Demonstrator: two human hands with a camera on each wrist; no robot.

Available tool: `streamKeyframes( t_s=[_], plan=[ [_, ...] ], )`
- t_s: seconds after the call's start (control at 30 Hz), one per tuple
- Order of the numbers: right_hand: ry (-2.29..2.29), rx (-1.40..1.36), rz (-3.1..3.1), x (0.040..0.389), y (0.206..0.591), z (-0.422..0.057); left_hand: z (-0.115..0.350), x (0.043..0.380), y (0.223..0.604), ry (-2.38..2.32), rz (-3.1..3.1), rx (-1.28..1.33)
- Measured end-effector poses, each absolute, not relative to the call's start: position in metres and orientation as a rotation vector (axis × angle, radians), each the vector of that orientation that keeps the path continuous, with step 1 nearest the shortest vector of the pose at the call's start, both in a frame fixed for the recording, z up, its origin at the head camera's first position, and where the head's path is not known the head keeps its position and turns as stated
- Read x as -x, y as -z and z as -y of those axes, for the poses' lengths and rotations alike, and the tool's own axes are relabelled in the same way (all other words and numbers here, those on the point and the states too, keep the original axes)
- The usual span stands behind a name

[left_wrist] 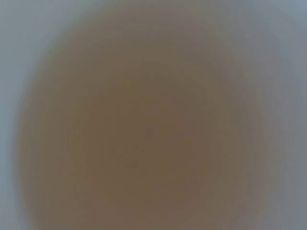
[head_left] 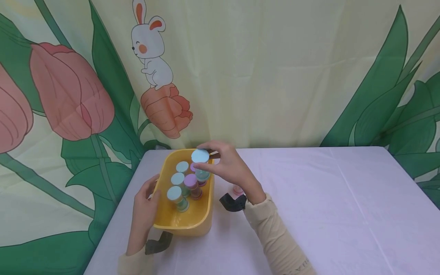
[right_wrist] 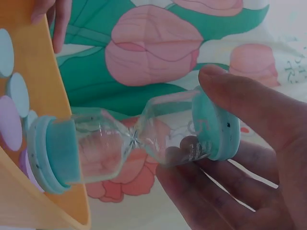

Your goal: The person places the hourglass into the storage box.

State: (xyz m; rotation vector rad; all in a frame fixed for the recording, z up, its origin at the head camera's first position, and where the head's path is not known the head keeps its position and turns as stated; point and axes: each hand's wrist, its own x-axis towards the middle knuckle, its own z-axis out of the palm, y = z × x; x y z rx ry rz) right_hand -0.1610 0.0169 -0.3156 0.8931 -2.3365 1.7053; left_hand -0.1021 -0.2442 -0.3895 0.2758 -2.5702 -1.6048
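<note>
My right hand [head_left: 229, 164] pinches a sand timer [right_wrist: 108, 148] with light teal caps between thumb and fingers, near one cap. The timer has clear glass marked with a 5, and teal sand sits at the cap end away from the hand. It is held over the back right of a yellow plastic bin [head_left: 187, 231], upright in the head view. Inside the bin stand several more timers, with pale blue caps [head_left: 174, 193] and purple caps [head_left: 191, 180]. My left hand [head_left: 142, 210] grips the bin's left rim. The left wrist view is only a brownish blur.
A pink-based timer [head_left: 238, 190] stands on the white-covered table [head_left: 309, 214], right of the bin and partly hidden by the right wrist. Black straps [head_left: 233, 203] hang at both wrists. A curtain [head_left: 275, 76] printed with tulips and a rabbit hangs behind the table.
</note>
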Motion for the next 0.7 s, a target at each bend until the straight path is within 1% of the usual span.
streamKeyframes(
  t_s=[0.33, 0.7],
  plan=[
    [-1.775, -0.893, 2.379, 0.155, 0.321, -0.005, 0.244, 0.102, 0.391, 1.616, 2.564, -0.258],
    [-1.833, -0.98, 2.403, 0.157, 0.329, 0.011, 0.246, 0.102, 0.392, 1.611, 2.559, -0.238]
  ],
)
